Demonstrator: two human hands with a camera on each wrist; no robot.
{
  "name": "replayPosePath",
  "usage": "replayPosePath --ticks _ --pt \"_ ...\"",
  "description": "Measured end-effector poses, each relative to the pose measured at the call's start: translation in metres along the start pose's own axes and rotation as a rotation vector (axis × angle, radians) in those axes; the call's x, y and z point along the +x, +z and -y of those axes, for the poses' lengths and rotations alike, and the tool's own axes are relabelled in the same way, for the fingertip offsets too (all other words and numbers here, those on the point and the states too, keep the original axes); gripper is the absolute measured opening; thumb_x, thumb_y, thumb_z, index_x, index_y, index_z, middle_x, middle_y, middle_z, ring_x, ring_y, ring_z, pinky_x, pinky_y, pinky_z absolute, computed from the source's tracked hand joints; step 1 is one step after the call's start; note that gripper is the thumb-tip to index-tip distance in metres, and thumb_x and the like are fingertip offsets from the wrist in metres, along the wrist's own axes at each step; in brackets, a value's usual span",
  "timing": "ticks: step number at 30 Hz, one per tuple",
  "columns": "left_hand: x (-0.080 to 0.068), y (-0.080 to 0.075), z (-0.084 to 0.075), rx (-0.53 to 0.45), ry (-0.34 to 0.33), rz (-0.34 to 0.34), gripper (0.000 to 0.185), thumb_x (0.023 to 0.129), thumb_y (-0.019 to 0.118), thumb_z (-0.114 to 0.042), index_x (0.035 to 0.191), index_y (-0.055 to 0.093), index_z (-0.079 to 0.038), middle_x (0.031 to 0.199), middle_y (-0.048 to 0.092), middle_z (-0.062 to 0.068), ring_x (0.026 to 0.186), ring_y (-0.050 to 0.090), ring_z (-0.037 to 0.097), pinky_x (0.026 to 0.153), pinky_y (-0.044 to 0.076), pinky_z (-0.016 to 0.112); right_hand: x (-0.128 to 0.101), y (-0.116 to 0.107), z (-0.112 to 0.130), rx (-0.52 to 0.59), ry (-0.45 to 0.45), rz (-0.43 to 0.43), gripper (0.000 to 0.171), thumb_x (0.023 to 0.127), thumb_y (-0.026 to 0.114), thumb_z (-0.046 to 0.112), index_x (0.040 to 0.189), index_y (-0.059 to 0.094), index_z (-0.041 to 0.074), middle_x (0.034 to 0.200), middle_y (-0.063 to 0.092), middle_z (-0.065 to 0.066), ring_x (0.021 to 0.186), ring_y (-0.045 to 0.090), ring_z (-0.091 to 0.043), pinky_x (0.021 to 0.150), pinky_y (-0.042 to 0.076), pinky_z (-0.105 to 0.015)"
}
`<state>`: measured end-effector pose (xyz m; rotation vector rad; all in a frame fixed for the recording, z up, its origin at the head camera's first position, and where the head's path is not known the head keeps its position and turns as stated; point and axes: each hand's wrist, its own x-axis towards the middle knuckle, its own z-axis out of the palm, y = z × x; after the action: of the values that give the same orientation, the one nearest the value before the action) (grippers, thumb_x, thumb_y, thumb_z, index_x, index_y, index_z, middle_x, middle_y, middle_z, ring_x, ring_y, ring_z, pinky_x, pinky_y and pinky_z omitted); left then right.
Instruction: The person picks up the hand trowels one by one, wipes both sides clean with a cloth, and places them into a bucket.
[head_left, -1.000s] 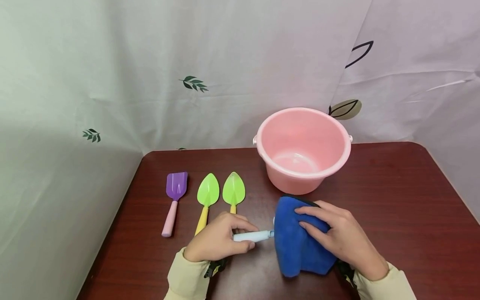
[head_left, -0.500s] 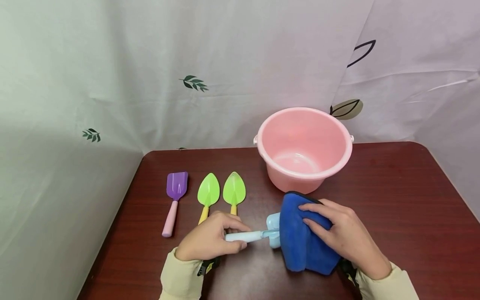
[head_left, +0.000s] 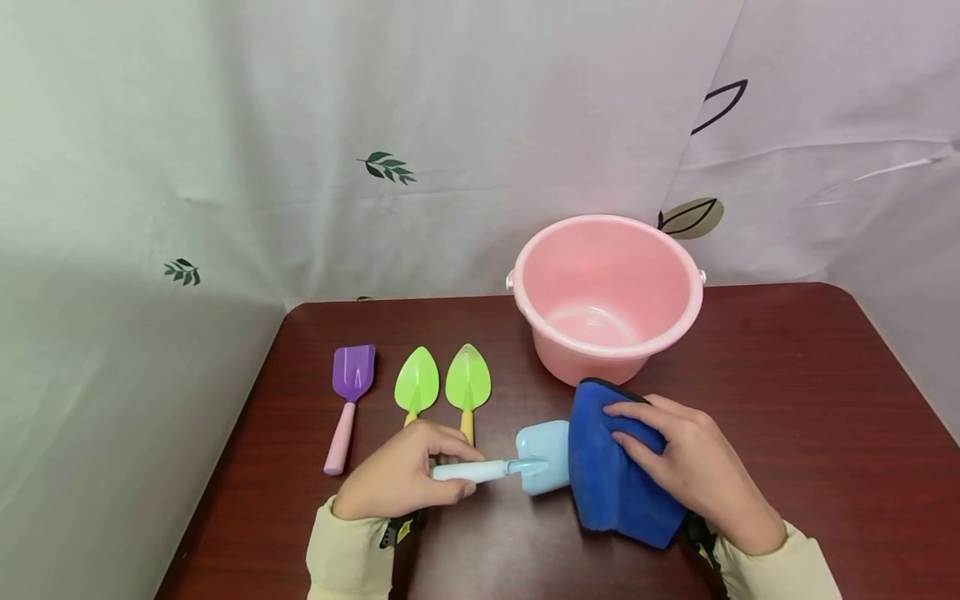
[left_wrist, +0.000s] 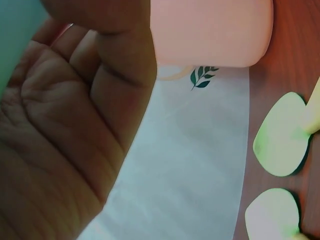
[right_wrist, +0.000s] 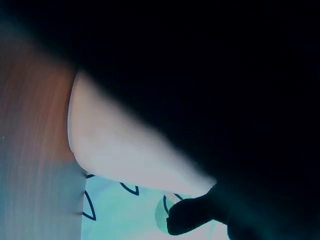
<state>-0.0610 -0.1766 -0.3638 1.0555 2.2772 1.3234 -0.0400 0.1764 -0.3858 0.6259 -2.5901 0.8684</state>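
Observation:
In the head view my left hand [head_left: 405,473] grips the white-blue handle of a small light blue shovel [head_left: 546,458] between thumb and fingers. The shovel points right, and the far end of its blade is hidden under a folded blue cloth [head_left: 609,479]. My right hand [head_left: 693,471] pinches that cloth, its fingers over the top near the blade. Up close in the left wrist view, the palm of my left hand [left_wrist: 65,115] fills the left side. Most of the right wrist view is blocked by a dark shape.
A pink bucket [head_left: 551,354] stands behind the cloth at the back of the brown table [head_left: 787,400]. Left of it lie two green trowels [head_left: 417,379] with yellow handles, partly behind my left hand, and a purple shovel [head_left: 353,371] with a pink handle. A patterned white curtain [head_left: 465,125] hangs behind.
My left hand has moved left with the light blue shovel, drawing its blade partly out of the cloth. The cloth and right hand have shifted slightly right.

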Motion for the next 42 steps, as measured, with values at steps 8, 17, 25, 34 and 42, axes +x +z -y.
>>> replayPosePath --ticks 8,17,25,34,42 --pt "-0.012 -0.014 0.000 -0.032 -0.047 -0.051 0.022 0.083 0.076 -0.006 0.100 0.078 -0.018 0.087 0.070 -0.007 0.072 0.060 0.008 0.059 0.052 0.027 -0.001 -0.005 0.000 0.016 0.024 0.011 0.040 0.074 0.088 0.010 0.109 0.077 0.024 0.102 0.069 0.011 0.083 0.064 -0.003 0.072 0.047 -0.011" --pt "-0.024 -0.022 -0.009 -0.216 -0.113 -0.020 0.026 0.086 0.066 0.007 0.104 0.075 -0.009 0.080 0.073 0.001 0.056 0.061 0.012 0.051 0.054 0.031 0.001 -0.008 0.000 0.048 0.025 0.034 0.039 0.076 0.087 0.013 0.112 0.076 0.025 0.096 0.065 0.016 0.076 0.057 0.001 0.066 0.043 -0.011" --pt "-0.031 -0.036 -0.026 0.007 -0.060 -0.156 0.027 0.088 0.071 -0.002 0.107 0.076 -0.020 0.075 0.069 -0.011 0.059 0.061 0.008 0.094 0.047 0.032 0.001 -0.010 0.002 0.054 0.048 0.053 0.038 0.077 0.087 0.014 0.112 0.076 0.026 0.097 0.065 0.017 0.078 0.058 0.000 0.067 0.043 -0.011" --pt "-0.017 -0.067 -0.062 0.133 0.023 -0.313 0.032 0.085 0.069 0.007 0.107 0.076 -0.016 0.082 0.069 -0.008 0.060 0.056 0.009 0.052 0.046 0.024 0.000 -0.009 0.002 0.060 0.047 0.062 0.038 0.078 0.087 0.014 0.112 0.076 0.026 0.096 0.064 0.018 0.074 0.055 0.002 0.063 0.041 -0.012" --pt "0.028 -0.078 -0.085 0.367 0.036 -0.411 0.021 0.087 0.070 -0.004 0.101 0.078 -0.018 0.081 0.066 -0.012 0.056 0.051 0.006 0.051 0.043 0.022 0.000 -0.007 0.002 0.051 0.052 0.069 0.037 0.078 0.087 0.015 0.112 0.076 0.025 0.096 0.064 0.017 0.074 0.054 0.001 0.063 0.042 -0.012"
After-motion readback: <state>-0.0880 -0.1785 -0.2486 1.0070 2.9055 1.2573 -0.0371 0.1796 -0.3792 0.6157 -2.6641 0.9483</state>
